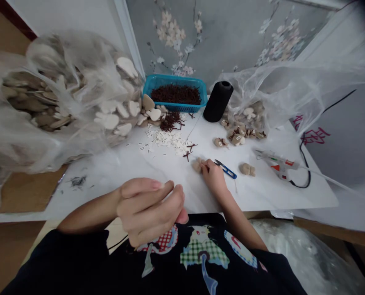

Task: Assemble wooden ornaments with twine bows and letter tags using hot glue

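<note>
Evidently, a blue plastic basket [185, 107] at upper centre holds dark brown cords [174, 94]; a clear plastic bag [78, 102] at upper left contains beige and white plush shapes [42, 108]. Near centre, the right hand [212, 174] pinches a small beige plush piece [197, 165], fingertips nearly together. The left hand [153, 209], lower centre, curls loosely; any grip cannot be told.

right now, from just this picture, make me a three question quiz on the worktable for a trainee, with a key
1. True or false: the black cone stands inside the blue basket.
2. What fills that basket? a) white labels b) dark brown cord pieces c) blue snips
3. Which hand touches a small beige piece?

Key: 1. False, it stands outside; 2. b; 3. the right hand.
</note>
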### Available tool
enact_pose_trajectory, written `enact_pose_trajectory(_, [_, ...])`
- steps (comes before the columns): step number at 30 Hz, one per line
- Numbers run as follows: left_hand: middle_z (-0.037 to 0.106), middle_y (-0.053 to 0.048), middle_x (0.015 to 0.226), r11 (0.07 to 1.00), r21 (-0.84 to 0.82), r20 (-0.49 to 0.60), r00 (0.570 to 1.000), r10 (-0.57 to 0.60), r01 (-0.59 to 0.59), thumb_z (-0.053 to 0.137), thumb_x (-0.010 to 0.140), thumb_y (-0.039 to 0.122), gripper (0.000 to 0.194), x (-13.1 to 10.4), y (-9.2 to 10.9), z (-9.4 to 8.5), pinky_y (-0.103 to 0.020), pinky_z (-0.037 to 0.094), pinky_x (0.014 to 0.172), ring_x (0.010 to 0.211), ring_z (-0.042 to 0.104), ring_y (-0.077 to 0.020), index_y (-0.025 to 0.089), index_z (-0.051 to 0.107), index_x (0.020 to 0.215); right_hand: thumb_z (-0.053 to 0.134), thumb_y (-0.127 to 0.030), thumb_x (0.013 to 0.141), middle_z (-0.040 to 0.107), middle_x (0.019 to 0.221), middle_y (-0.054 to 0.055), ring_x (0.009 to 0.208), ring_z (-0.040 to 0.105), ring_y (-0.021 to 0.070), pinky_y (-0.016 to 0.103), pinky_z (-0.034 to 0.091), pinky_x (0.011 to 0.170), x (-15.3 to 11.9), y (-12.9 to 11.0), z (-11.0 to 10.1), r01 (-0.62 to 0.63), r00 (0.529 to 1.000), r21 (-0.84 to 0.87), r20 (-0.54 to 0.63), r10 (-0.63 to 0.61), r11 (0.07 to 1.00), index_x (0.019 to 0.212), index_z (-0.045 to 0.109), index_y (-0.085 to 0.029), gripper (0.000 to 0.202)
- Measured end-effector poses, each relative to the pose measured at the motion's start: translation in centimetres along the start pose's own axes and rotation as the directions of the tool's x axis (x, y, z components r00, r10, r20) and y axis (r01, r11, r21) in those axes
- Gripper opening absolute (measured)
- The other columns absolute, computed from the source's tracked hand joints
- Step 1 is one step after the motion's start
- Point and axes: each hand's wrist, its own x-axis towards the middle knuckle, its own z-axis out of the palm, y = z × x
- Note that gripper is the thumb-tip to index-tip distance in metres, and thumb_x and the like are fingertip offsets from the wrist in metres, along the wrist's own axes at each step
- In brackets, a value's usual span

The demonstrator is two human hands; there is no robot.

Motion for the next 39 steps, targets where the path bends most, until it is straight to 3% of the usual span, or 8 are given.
enact_pose_trajectory(3, [0.073,0.010,0.077,0.926,0.125,0.204,0.923,0.327,-0.356,0.074,0.071,0.016,0.016,1.3,0.1,-1.2,-0.019,0.049,0.036,0.057,0.068,-0.0113,0.030,0.066,0.069,0.044,-0.025,0.091,0.069,0.075,0.006,0.068,0.061,0.0184,0.025,0.034,0.061,0.0,0.0,0.0,-0.006,1.000,-0.006,0.001,0.006,1.000,0.085,0.060,-0.018,0.018])
enact_pose_trajectory(8, [0.073,0.009,0.077,0.979,0.047,0.285,0.942,0.179,-0.200,0.076,0.072,0.028,0.011,1.4,-1.0,-0.9,-0.024,0.054,0.041,0.055,0.067,-0.0139,0.031,0.068,0.065,0.044,-0.025,0.090,0.069,0.075,0.006,0.067,0.061,0.0184,0.026,0.034,0.062,0.1,0.0,0.0,-0.012,1.000,0.005,0.009,0.012,1.000,0.084,0.059,-0.018,0.018])
enact_pose_trajectory(12, [0.074,0.008,0.087,0.949,0.016,0.179,0.935,0.307,-0.315,0.077,0.072,0.031,0.015,-0.1,-2.6,0.9,-0.027,0.059,0.060,0.054,0.064,-0.0118,0.034,0.070,0.084,0.045,-0.024,0.090,0.069,0.075,0.005,0.066,0.061,0.0182,0.025,0.033,0.061,0.1,0.1,0.1,-0.008,1.000,0.021,-0.002,0.008,1.000,0.082,0.058,-0.019,0.017])
enact_pose_trajectory(17, [0.067,-0.006,0.115,0.970,-0.224,0.204,0.978,-0.049,0.095,0.073,0.073,0.049,0.069,-1.5,-6.3,5.1,-0.056,0.032,0.108,0.100,0.064,-0.0261,0.033,0.046,0.134,0.046,-0.023,0.090,0.070,0.078,0.005,0.068,0.062,0.0180,0.024,0.035,0.062,0.1,0.1,0.0,-0.010,1.000,0.064,0.008,0.010,0.998,0.082,0.058,-0.018,0.015])
enact_pose_trajectory(19, [0.040,-0.019,0.145,0.822,-0.460,0.323,0.925,-0.198,0.337,0.065,0.067,0.071,0.104,-1.8,-7.7,6.9,-0.059,0.029,0.107,0.128,0.044,-0.0357,0.025,0.019,0.148,0.046,-0.023,0.090,0.070,0.077,0.005,0.069,0.062,0.0182,0.024,0.036,0.063,0.2,0.1,0.0,-0.018,1.000,0.077,0.020,0.016,0.997,0.083,0.059,-0.018,0.015])
enact_pose_trajectory(21, [0.022,-0.018,0.154,0.593,-0.584,0.455,0.829,-0.325,0.554,0.049,0.074,0.077,0.095,-2.1,-8.6,8.6,-0.054,0.032,0.107,0.136,0.034,-0.0341,0.027,0.015,0.149,0.047,-0.024,0.090,0.069,0.075,0.005,0.068,0.062,0.0181,0.024,0.036,0.063,0.2,0.0,0.0,-0.025,0.999,0.089,0.030,0.022,0.996,0.083,0.059,-0.018,0.016])
enact_pose_trajectory(29, [0.055,-0.013,0.127,0.012,-0.530,0.639,0.409,-0.651,0.848,0.043,0.080,0.074,0.064,-0.5,-8.3,11.8,-0.037,0.042,0.094,0.122,0.044,-0.0273,0.016,0.067,0.092,0.046,-0.022,0.089,0.067,0.070,0.003,0.063,0.060,0.0162,0.024,0.037,0.061,0.2,0.3,0.2,-0.006,1.000,0.212,0.002,0.005,0.977,0.080,0.058,-0.019,0.016])
enact_pose_trajectory(39, [0.060,-0.013,0.116,-0.158,-0.511,0.715,0.316,-0.624,0.845,0.061,0.073,0.067,0.064,0.6,-8.3,12.2,-0.038,0.036,0.099,0.111,0.050,-0.0256,0.012,0.065,0.105,0.046,-0.027,0.087,0.064,0.063,0.001,0.057,0.058,0.0152,0.025,0.039,0.060,0.6,1.2,-0.4,-0.004,1.000,0.461,0.003,0.003,0.887,0.077,0.052,-0.020,0.013])
